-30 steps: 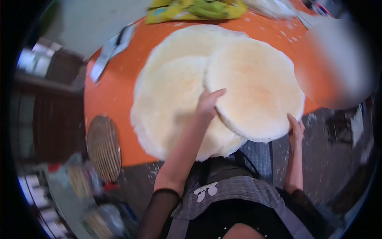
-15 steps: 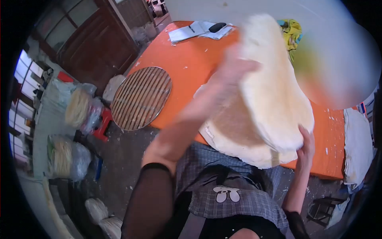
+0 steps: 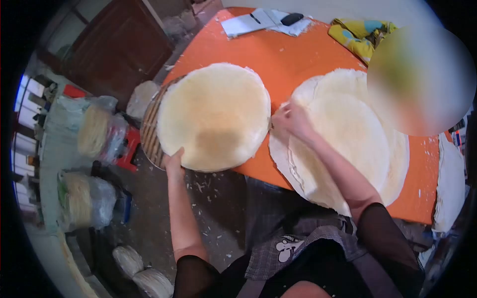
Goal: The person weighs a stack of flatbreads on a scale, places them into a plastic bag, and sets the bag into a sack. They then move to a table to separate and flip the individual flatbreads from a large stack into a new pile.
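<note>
Spanning the space between both hands, a pale round disc (image 3: 213,99) lies at the left, overlapping a slatted rack (image 3: 151,131); being round, it has no long axis. The left hand (image 3: 174,164) grasps its near left edge, thumb on top. The right hand (image 3: 293,119) is curled at its right edge; I cannot tell whether it grips. To the right, more pale discs (image 3: 353,121) lie overlapping on an orange table (image 3: 283,54). Papers (image 3: 243,25) and a yellow cloth (image 3: 350,42) sit at the far side. A brown door (image 3: 112,54) stands far left.
</note>
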A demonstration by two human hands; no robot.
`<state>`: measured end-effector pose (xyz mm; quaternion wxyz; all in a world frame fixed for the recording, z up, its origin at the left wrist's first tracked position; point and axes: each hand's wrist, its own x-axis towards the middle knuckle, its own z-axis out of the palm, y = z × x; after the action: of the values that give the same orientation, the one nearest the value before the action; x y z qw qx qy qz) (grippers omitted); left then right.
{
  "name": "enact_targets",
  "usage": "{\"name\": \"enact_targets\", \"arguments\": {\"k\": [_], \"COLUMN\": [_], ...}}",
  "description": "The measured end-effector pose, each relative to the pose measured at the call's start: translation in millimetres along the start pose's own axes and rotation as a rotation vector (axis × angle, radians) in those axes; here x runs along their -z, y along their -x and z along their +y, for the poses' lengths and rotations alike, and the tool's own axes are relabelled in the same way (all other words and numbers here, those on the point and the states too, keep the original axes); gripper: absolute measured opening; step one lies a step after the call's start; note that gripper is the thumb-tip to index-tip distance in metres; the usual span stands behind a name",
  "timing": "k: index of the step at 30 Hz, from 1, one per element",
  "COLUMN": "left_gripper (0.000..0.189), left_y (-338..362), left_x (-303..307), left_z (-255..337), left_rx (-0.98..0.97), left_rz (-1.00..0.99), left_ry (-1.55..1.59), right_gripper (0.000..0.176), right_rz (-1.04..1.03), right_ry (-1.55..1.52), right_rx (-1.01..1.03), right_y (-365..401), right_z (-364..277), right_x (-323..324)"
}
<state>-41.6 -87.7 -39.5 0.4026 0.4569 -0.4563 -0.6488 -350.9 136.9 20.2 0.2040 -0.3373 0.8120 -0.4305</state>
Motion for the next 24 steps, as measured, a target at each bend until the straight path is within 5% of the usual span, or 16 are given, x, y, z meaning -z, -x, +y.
{"name": "enact_targets", "arguments": {"k": [3, 5, 6, 8, 10, 11, 13, 16, 19, 20, 23, 24], "left_gripper": [0.044, 0.041, 0.033, 0.022, 0.018, 0.019, 0.021, 0.021, 0.023, 0.026, 0.032, 0.032], "left_y": [5, 49, 78, 139, 193, 209, 233, 245, 257, 262, 258, 256], "left_x": [6, -21, -50, -92, -134, -144, -163, -170, -170, -174, -177, -177], "left_z": [-7, 12, 18, 8, -17, -50, -77, -79, -57, -46, -55, -58], "left_rx": [-0.338, -0.827, -0.775, -0.436, -0.259, 0.044, 0.007, 0.136, -0.493, -0.549, -0.323, -0.491], "left_rz": [0.102, 0.566, 0.44, -0.066, -0.656, -0.78, -0.785, -0.627, -0.315, -0.241, -0.549, -0.588], "left_ry": [-0.39, -1.036, -0.669, -0.642, -0.574, -0.379, -0.397, -0.261, -0.725, -0.696, -0.646, -0.791], "right_gripper": [0.073, 0.084, 0.088, 0.096, 0.102, 0.105, 0.109, 0.089, 0.068, 0.064, 0.054, 0.05], "right_rz": [0.321, 0.229, 0.186, 0.087, -0.004, -0.045, -0.223, -0.251, -0.221, -0.191, -0.098, -0.06], "right_ry": [0.355, 0.628, 0.748, 0.976, 0.742, 0.618, 0.887, 0.717, 0.494, 0.466, 0.435, 0.443], "right_rx": [0.275, 0.148, 0.128, 0.111, 0.088, 0.083, 0.267, 0.313, 0.254, 0.225, 0.24, 0.258], "right_y": [55, 118, 150, 201, 212, 214, 212, 215, 217, 216, 218, 217], "right_z": [55, 88, 97, 115, 94, 77, 44, 60, 75, 74, 78, 80], "right_x": [96, 138, 138, 129, 130, 124, 105, 101, 108, 111, 108, 107]}}
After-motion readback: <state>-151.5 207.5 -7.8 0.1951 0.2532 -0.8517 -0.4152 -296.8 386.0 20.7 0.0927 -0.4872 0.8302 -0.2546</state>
